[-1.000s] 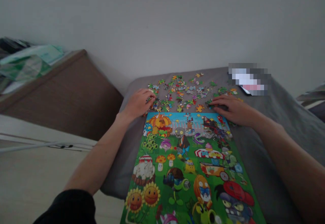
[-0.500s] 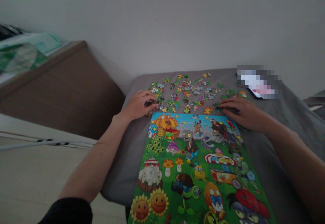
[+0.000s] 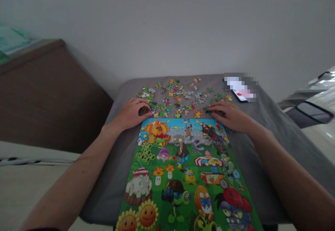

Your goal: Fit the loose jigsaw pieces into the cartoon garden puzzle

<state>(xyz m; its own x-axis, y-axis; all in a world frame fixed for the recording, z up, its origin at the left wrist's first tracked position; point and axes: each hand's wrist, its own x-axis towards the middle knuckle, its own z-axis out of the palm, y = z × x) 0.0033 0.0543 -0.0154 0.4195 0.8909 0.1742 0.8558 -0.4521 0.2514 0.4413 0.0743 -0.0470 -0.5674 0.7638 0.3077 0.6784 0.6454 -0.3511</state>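
Note:
Across the grey cloth-covered table lies a large cartoon puzzle picture [image 3: 180, 168], showing sunflowers, a zombie and other figures on green. Beyond its top edge, many loose jigsaw pieces [image 3: 178, 93] are spread out. At the left of these pieces, my left hand [image 3: 132, 114] rests with fingers curved and thumb apart, its tips beside some pieces. On the right, my right hand [image 3: 231, 115] lies near the picture's top right corner, its fingertips together at a dark green puzzle piece [image 3: 206, 108]. An orange piece [image 3: 198, 113] sits just left of that.
A phone [image 3: 240, 90] with a lit, partly blurred screen lies at the table's back right. Behind is a plain wall [image 3: 167, 28]. At left stands a brown wooden cabinet [image 3: 52, 91] with a plastic bag [image 3: 13, 38] on it. A white cable [image 3: 34, 160] runs below the cabinet.
The view has turned slightly right, so everything sits further left. Both hands stay in nearly the same place relative to the pieces and the picture.

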